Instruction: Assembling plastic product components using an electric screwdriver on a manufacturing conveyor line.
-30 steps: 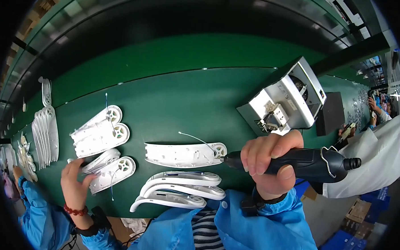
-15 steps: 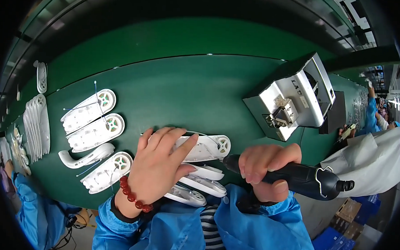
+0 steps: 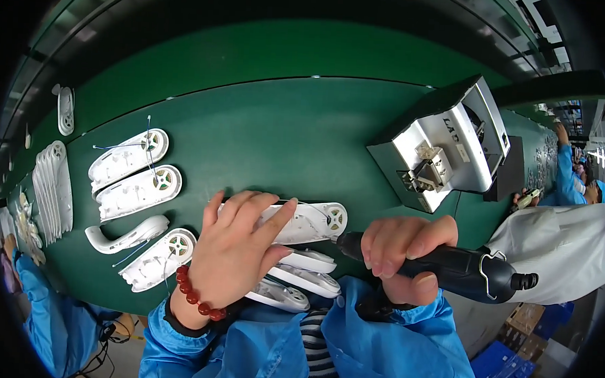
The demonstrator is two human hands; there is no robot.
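Observation:
A white plastic housing [image 3: 308, 224] with a round, spoked end and a thin wire lies in front of me on the green bench. Across its left part my left hand [image 3: 236, 243] is closed, fingertips along the far edge and thumb by the near edge, holding it down. My right hand [image 3: 407, 258] is wrapped around a black electric screwdriver [image 3: 457, 269], which lies nearly level. Its tip points left, at the near side of the housing's round end; whether it meets a screw is too small to see. Several similar housings [image 3: 305, 280] lie just nearer me, partly under my left wrist.
More white housings [image 3: 130, 198] with wires and a white curved handset [image 3: 128, 235] lie to the left. Beyond them is a row of stacked white shells [image 3: 54, 192]. A black-and-silver machine [image 3: 439, 148] stands at back right. Other people in blue sleeves [image 3: 50, 320] sit at both sides.
The view has shifted slightly, so the things on the left sit a little further left. Both hands, the housing and the screwdriver keep almost the same places relative to each other.

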